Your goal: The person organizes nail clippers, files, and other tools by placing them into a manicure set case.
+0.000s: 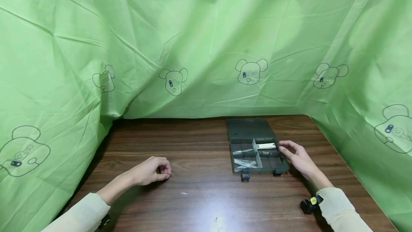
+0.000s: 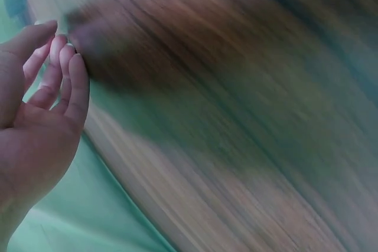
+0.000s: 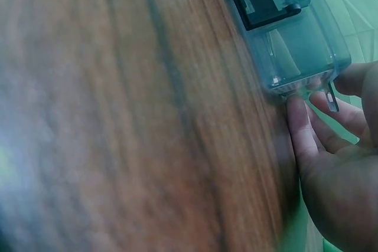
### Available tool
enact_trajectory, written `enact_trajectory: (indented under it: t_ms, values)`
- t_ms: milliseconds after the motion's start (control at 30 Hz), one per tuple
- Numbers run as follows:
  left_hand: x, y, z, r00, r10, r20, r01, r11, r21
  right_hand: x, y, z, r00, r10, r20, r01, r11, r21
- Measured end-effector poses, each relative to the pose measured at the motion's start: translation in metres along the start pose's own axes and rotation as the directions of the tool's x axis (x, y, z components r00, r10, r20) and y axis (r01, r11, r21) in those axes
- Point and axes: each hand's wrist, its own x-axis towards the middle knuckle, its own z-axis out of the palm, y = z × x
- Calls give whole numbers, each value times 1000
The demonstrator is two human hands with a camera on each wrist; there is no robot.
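Observation:
A dark see-through compartment box (image 1: 274, 165) lies on the table with its lid (image 1: 248, 129) folded back flat. My right hand (image 1: 299, 158) touches the box's right wall with thumb and fingertips; in the right wrist view its fingers bend against the box's end. Inside, a nail clipper (image 1: 266, 146) lies in the back right compartment. A thin slim piece (image 1: 242, 151) is in the back left one, and clear flat strips (image 1: 245, 163) in the front left. My left hand (image 1: 151, 170) rests on the table, fingers loosely curled, with nothing plainly visible in them.
Two black latches, the left latch (image 1: 245, 176) and the right latch (image 1: 277, 172), stick out at the box's front. A small pale scrap (image 1: 184, 193) lies on the brown wooden table (image 1: 193, 142). Green cloth (image 1: 206, 46) with bear drawings hangs behind and on both sides.

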Motion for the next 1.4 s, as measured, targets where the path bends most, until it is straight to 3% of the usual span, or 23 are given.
enact_trajectory:
  t_ms: [300, 533, 800, 1100, 1400]
  values:
    - [34, 21, 11, 997, 74, -21, -73, 997, 21, -2, 1, 2, 1000, 0, 5, 0, 1000, -1]
    - [78, 49, 23, 994, 108, -17, -107, 993, 50, -2, 2, 3, 1000, -4, 3, 4, 1000, -2]
    - [134, 89, 39, 980, 196, -29, -195, 980, 43, -7, 1, 5, 1000, 8, 8, -8, 1000, 8]
    - [192, 121, 54, 979, 194, -66, -193, 981, 29, -6, -1, 3, 1000, -13, -9, 13, 1000, 8]
    - [236, 150, 81, 979, 181, -97, -181, 983, 7, -5, -2, 1, 1000, -19, -11, 20, 999, 33]
